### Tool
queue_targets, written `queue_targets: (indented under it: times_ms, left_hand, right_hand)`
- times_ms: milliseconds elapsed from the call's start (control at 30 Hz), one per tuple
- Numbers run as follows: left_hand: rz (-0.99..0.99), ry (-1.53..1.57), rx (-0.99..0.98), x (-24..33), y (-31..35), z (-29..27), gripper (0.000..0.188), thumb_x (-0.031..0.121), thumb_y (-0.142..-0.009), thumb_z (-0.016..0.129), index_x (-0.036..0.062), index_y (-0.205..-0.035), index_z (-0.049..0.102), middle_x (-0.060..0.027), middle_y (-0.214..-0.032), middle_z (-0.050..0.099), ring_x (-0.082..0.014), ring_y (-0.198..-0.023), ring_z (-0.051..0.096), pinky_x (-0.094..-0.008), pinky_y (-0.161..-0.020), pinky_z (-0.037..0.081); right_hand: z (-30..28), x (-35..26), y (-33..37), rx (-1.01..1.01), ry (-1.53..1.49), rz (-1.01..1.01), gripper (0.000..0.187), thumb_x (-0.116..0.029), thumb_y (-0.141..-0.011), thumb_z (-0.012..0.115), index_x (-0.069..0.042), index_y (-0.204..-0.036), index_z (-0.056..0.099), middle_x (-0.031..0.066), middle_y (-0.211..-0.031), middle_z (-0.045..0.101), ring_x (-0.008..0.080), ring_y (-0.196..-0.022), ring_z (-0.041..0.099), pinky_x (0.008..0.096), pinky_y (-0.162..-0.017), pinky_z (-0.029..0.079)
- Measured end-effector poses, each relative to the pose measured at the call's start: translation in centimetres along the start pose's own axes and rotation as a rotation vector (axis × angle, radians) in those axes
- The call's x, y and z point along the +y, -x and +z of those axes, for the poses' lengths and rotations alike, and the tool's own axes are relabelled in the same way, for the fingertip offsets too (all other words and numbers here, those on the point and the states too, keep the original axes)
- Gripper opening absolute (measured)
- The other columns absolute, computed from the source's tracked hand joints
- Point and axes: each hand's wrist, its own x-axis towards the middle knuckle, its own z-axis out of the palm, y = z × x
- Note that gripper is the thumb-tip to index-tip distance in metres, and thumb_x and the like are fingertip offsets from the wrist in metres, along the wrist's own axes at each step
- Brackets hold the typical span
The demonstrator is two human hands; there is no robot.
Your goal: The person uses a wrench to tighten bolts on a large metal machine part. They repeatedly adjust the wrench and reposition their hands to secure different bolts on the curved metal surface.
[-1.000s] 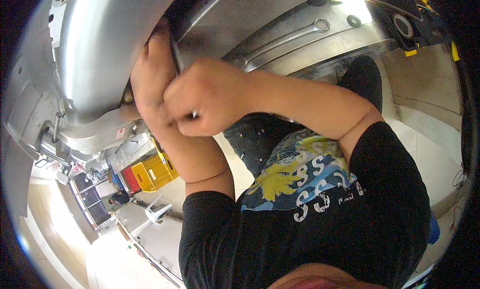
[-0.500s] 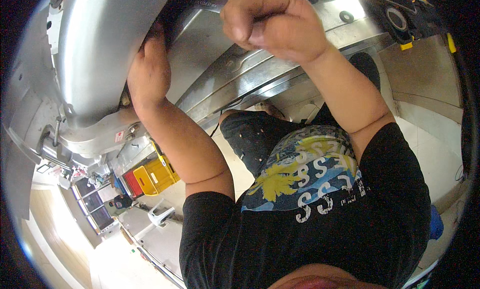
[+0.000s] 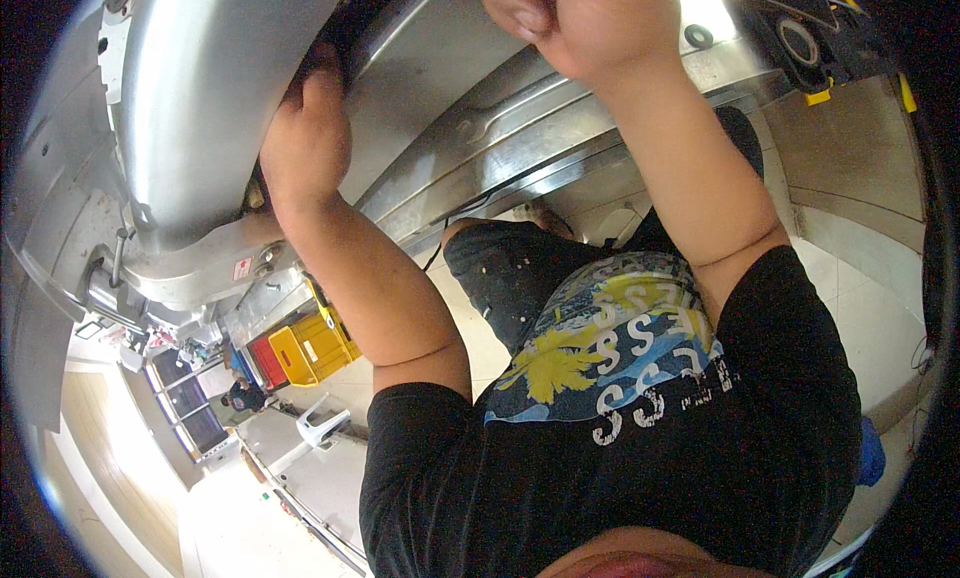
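Observation:
A large rounded grey metal housing (image 3: 215,98) fills the upper left. My left hand (image 3: 310,138) reaches up along its right side into a dark gap, its fingers hidden there. Closed into a fist, my right hand (image 3: 600,23) is raised at the top middle and partly cut off by the upper edge. What it holds, if anything, cannot be made out. Between and beyond my hands lies a smooth grey metal panel (image 3: 430,88), with a long metal ledge (image 3: 500,148) running below it.
A dark ring (image 3: 698,36) lies on the bright metal at upper right, near a black part with a round opening (image 3: 797,40). Yellow bin (image 3: 310,350), red bin (image 3: 266,363) and white stool (image 3: 322,421) stand at lower left. Another person (image 3: 243,396) is farther off.
My right fist has moved up and to the right, more of it now out of view. A dark lettered piece beside it no longer shows. My left hand has shifted slightly.

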Motion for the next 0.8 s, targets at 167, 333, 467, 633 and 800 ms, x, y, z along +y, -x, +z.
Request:
queue_targets:
  times_ms: [167,333,467,633,800]
  left_hand:
    - [0.032,-0.016,0.014,0.9,0.0,0.0,0.048,0.037,-0.100,0.054,0.0035,-0.132,0.063,-0.0245,-0.135,0.063,-0.0423,-0.129,0.056,-0.0415,-0.111,0.040]
    - [-0.004,-0.013,0.003,1.0,0.1,-0.2,0.047,0.038,-0.101,0.053,0.0038,-0.132,0.063,-0.0247,-0.135,0.063,-0.0430,-0.129,0.056,-0.0421,-0.110,0.040]
    - [-0.016,0.004,-0.021,0.8,0.3,-0.3,0.048,0.040,-0.101,0.052,0.0045,-0.132,0.063,-0.0246,-0.136,0.062,-0.0432,-0.130,0.056,-0.0428,-0.110,0.040]
    - [-0.125,-0.041,-0.091,1.4,0.1,-0.7,0.050,0.041,-0.102,0.049,0.0042,-0.132,0.063,-0.0252,-0.136,0.062,-0.0441,-0.131,0.055,-0.0439,-0.110,0.040]
    - [-0.048,-0.074,-0.075,0.6,0.5,-0.5,0.050,0.041,-0.102,0.049,0.0038,-0.132,0.063,-0.0257,-0.136,0.062,-0.0445,-0.130,0.054,-0.0443,-0.110,0.040]
  right_hand:
    - [0.4,0.9,0.7,0.159,0.245,-0.138,0.034,-0.005,-0.100,0.039,-0.001,-0.132,0.049,0.0081,-0.081,0.064,0.0073,-0.049,0.046,0.0201,-0.043,0.037]
    - [0.1,1.0,0.8,0.064,0.419,-0.158,0.033,-0.004,-0.100,0.038,-0.001,-0.130,0.052,0.0049,-0.073,0.061,0.0065,-0.050,0.046,0.0222,-0.045,0.038]
    - [0.2,0.5,0.1,-0.029,0.598,-0.121,0.029,-0.002,-0.096,0.045,-0.002,-0.123,0.055,0.0032,-0.073,0.062,0.0075,-0.052,0.050,0.0234,-0.046,0.039]
    - [1.5,4.2,2.8,-0.109,0.909,-0.516,0.012,-0.012,-0.081,0.069,-0.009,-0.092,0.073,0.0113,-0.085,0.071,0.0319,-0.078,0.070,0.0417,-0.066,0.056]
    - [2.7,12.1,6.8,-0.386,0.702,-0.492,0.020,-0.005,-0.085,0.072,-0.011,-0.104,0.071,0.0080,-0.091,0.068,0.0277,-0.077,0.067,0.0355,-0.064,0.054]
